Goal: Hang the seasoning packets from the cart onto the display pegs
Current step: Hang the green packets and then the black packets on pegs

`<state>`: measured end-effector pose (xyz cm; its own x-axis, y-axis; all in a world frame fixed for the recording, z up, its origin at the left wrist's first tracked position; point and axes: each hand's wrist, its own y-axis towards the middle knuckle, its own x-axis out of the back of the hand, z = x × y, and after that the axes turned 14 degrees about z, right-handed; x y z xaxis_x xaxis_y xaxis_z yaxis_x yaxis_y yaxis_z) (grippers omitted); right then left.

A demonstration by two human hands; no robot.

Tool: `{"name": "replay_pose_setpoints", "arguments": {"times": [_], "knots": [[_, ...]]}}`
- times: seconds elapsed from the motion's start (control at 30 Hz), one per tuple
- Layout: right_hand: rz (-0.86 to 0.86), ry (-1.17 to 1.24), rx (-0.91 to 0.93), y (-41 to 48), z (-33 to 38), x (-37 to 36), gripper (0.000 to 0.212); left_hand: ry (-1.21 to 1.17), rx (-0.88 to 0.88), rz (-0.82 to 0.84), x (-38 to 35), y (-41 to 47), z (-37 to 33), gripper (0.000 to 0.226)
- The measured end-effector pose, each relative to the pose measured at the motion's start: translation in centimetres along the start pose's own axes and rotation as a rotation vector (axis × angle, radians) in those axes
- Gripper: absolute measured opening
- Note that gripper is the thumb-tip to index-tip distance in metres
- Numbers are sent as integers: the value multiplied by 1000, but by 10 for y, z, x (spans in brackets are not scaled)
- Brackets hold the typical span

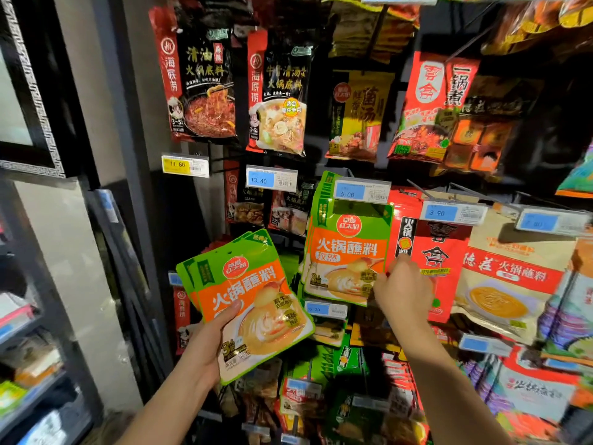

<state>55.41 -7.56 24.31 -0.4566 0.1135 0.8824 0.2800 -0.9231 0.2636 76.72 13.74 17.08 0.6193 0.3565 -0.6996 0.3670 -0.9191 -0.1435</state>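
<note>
Left hand point(208, 345) grips a stack of packets point(253, 293), fingers wrapped behind its lower left edge and thumb across the face. The stack is tilted, its long axis leaning up and left with the hang-hole end uppermost. Matching hung packets point(346, 252) lie up and to the right, below the price tag point(362, 191) that hides the peg. Right hand point(401, 289) is nearer that peg, with fingers curled at the hung row's lower right corner. Blur leaves it unclear whether they pinch or merely touch.

Held packets point(253, 303): green top, orange band, white base. Hanging packets point(346, 252): same green, orange, white. Neighbouring packet point(439, 252): red, black lettering. Blue price tag point(349, 191); yellow price tag point(184, 164).
</note>
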Motion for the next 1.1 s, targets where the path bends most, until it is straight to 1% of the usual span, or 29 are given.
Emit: {"name": "replay_pose_setpoints", "arguments": {"times": [0.03, 0.07, 0.1, 0.13, 0.17, 0.2, 0.27, 0.33, 0.4, 0.5, 0.57, 0.63, 0.73, 0.77, 0.8, 0.87, 0.93, 1.0, 1.03, 1.1], "knots": [[19, 124, 77, -9, 7, 0, 8, 16, 8, 9, -4, 1, 2, 29], [91, 286, 159, -17, 16, 1, 13, 33, 16, 21, -11, 1, 4, 31], [207, 459, 239, -26, 27, 3, 19, 65, 19, 15, -14, 2, 7, 34], [325, 606, 293, -33, 37, 4, 19, 107, 23, 13, -18, 4, 9, 40], [414, 685, 326, -39, 44, 4, 18, 144, 27, 21, -22, 5, 11, 47], [472, 704, 345, -42, 48, 1, 18, 167, 32, 43, -28, 6, 13, 52], [527, 687, 325, -48, 50, -9, 27, 203, 31, 74, -37, 8, 19, 49], [478, 708, 263, -51, 46, -15, 36, 220, 27, 87, -45, 10, 24, 42], [448, 802, 201, -53, 44, -13, 43, 211, 37, 95, -53, 8, 26, 39], [521, 991, 100, -49, 39, -13, 50, 198, 44, 100, -59, 7, 29, 38], [523, 973, 89, -46, 37, -15, 55, 179, 49, 101, -57, 9, 31, 39], [524, 957, 113, -41, 31, -19, 65, 137, 72, 107, -55, 12, 32, 47], [534, 1036, 145, -40, 27, -21, 50, 43, 120, 93, -54, 15, 29, 57], [526, 1045, 154, -41, 28, -18, 48, 21, 124, 88, -52, 16, 29, 62], [521, 1068, 173, -41, 27, -17, 42, 15, 121, 81, -50, 17, 29, 65], [520, 1134, 172, -39, 23, -15, 19, 43, 106, 58, -45, 18, 26, 63], [505, 1211, 136, -34, 17, -10, 16, 69, 86, 29, -40, 19, 25, 55], [442, 1266, 89, -29, 8, -8, 24, 95, 54, -14, -35, 20, 22, 50], [410, 1284, 59, -26, 4, -5, 27, 101, 30, -27, -32, 21, 21, 51], [336, 1309, 27, -21, -2, 3, 17, 109, -2, -58, -29, 20, 20, 55]]}}
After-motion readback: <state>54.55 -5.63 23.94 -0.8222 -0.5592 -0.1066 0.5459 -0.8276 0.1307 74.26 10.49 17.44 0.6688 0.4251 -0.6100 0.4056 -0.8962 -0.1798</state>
